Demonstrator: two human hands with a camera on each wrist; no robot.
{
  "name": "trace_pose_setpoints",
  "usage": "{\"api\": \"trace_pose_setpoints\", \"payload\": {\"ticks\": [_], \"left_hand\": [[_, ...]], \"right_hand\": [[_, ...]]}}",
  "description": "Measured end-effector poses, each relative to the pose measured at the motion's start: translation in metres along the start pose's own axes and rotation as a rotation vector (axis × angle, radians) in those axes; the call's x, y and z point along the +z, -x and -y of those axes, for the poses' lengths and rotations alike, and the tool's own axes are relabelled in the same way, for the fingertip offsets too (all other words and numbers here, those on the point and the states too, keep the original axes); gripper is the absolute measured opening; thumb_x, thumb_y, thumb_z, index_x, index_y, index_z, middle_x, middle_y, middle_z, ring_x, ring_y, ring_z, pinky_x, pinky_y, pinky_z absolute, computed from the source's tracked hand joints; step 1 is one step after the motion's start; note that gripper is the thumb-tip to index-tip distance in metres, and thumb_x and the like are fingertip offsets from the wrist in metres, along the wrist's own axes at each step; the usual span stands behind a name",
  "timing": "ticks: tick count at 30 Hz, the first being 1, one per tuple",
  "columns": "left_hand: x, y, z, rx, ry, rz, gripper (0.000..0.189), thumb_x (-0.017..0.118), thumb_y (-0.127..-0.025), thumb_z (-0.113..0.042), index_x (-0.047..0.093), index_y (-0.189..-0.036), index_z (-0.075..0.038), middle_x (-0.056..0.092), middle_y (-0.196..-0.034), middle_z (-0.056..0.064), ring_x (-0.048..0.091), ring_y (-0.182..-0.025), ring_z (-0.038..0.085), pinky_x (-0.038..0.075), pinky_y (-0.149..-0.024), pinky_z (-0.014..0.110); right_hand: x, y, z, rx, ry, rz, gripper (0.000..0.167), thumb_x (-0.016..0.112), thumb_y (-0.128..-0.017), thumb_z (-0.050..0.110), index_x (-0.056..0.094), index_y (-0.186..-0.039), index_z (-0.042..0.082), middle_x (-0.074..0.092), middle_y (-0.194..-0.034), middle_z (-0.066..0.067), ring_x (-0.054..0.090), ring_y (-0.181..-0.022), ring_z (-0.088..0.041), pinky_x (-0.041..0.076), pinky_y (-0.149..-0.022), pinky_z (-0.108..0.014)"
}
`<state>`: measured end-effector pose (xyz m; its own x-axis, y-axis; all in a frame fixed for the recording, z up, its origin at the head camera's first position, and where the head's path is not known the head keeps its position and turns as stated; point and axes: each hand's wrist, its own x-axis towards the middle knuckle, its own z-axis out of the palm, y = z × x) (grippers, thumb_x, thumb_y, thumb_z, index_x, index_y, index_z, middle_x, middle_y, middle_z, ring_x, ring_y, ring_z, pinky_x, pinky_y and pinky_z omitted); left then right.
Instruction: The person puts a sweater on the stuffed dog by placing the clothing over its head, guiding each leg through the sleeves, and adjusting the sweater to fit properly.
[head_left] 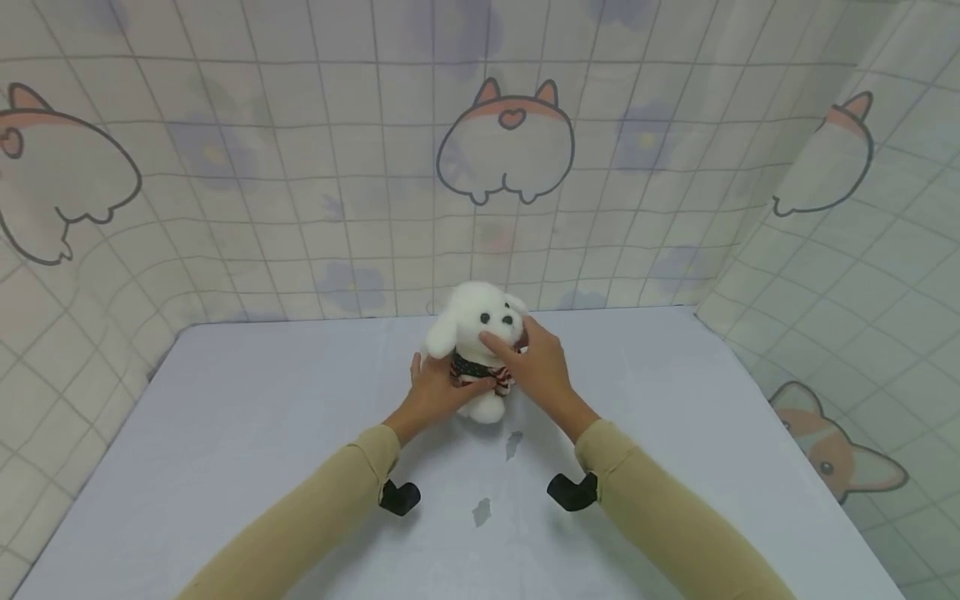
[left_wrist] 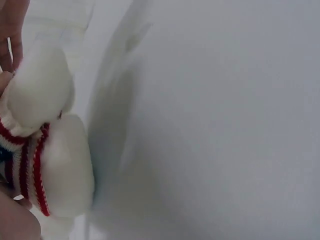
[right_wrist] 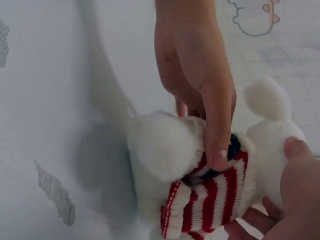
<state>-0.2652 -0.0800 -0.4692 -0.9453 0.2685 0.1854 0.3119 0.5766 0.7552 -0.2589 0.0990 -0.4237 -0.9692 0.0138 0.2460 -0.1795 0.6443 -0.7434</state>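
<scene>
A white plush dog (head_left: pixel 468 312) with floppy ears and dark eyes sits upright on the table, tilted a little. It wears a knitted sweater (right_wrist: pixel 220 200) in red and white stripes with a dark blue part. My left hand (head_left: pixel 431 390) grips the body from the left, its thumb across the sweater front. On the other side, my right hand (head_left: pixel 542 367) holds the dog at the head and neck, thumb against the cheek. The right wrist view has the fingers of that hand partly behind the dog.
A white-covered table (head_left: pixel 247 467) lies under the dog, with two small grey patches (head_left: pixel 482 512) near its middle. Behind and at both sides hangs a checked curtain (head_left: pixel 315 150) with cartoon corgi prints. Black wrist mounts (head_left: pixel 573 492) stick out below the sleeves.
</scene>
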Motion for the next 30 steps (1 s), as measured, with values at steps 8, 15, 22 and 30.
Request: {"api": "trace_pose_setpoints", "payload": {"ticks": [8, 15, 22, 30], "left_hand": [[-0.009, 0.000, -0.020, -0.038, 0.258, 0.162, 0.066, 0.075, -0.083, -0.032, 0.041, -0.138, -0.023, 0.060, -0.126, 0.000, 0.060, -0.111, 0.018, 0.050, -0.097, 0.040], [-0.012, -0.007, -0.009, -0.206, 0.231, 0.185, 0.062, 0.069, -0.083, -0.042, 0.044, -0.138, -0.026, 0.063, -0.122, 0.002, 0.061, -0.105, 0.021, 0.051, -0.091, 0.040], [-0.017, -0.011, -0.010, -0.240, 0.171, 0.185, 0.063, 0.060, -0.088, -0.044, 0.039, -0.144, -0.024, 0.061, -0.123, 0.005, 0.059, -0.100, 0.021, 0.050, -0.083, 0.036], [-0.032, -0.016, -0.012, -0.215, 0.109, 0.286, 0.066, 0.051, -0.095, -0.042, 0.025, -0.152, -0.021, 0.052, -0.140, 0.007, 0.055, -0.114, 0.023, 0.046, -0.096, 0.044]], "right_hand": [[-0.007, -0.001, 0.022, -0.053, 0.186, -0.121, 0.058, 0.059, -0.080, 0.070, 0.054, -0.079, 0.013, 0.057, -0.066, -0.002, 0.050, -0.058, -0.017, 0.036, -0.050, -0.028], [-0.011, -0.003, 0.007, -0.023, 0.008, 0.068, 0.046, 0.058, -0.090, 0.057, 0.058, -0.105, 0.014, 0.065, -0.105, -0.003, 0.062, -0.095, -0.019, 0.053, -0.078, -0.036], [-0.013, 0.004, -0.023, -0.003, -0.035, 0.221, 0.052, 0.061, -0.092, 0.045, 0.050, -0.134, 0.016, 0.058, -0.133, -0.005, 0.057, -0.119, -0.025, 0.051, -0.094, -0.044], [-0.015, 0.008, -0.040, -0.048, -0.044, 0.339, 0.072, 0.075, -0.084, 0.033, 0.040, -0.146, 0.026, 0.054, -0.142, -0.004, 0.055, -0.125, -0.028, 0.049, -0.100, -0.047]]}}
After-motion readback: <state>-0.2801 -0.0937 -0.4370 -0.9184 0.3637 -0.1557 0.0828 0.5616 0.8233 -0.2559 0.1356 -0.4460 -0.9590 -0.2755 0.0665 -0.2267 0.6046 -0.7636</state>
